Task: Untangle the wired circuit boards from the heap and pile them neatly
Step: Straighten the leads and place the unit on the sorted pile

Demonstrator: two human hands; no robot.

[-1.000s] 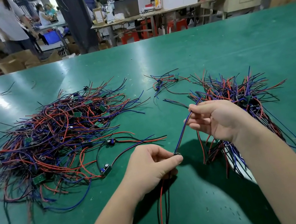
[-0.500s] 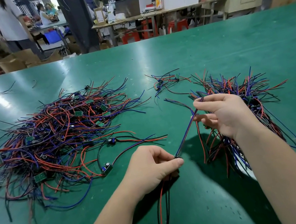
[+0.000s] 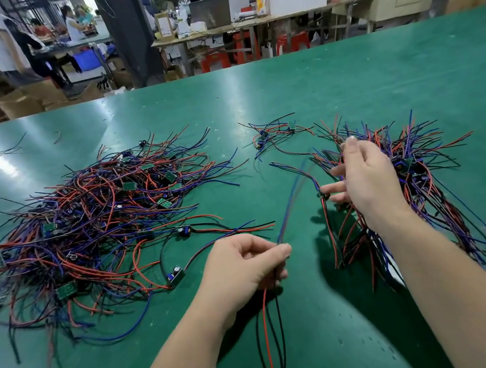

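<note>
Here, left hand around wires

No legible text or numbers: pale label on tall brown cardboard box blurred, small green circuit boards too small.

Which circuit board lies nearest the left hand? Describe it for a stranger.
Start at the tangled heap of red, blue and black wires on the green table. At its near right fringe, just left of the left hand, lies a small circuit board. Unlike the buried boards, it sits alone on bare table, carrying a dark cylinder.
</note>
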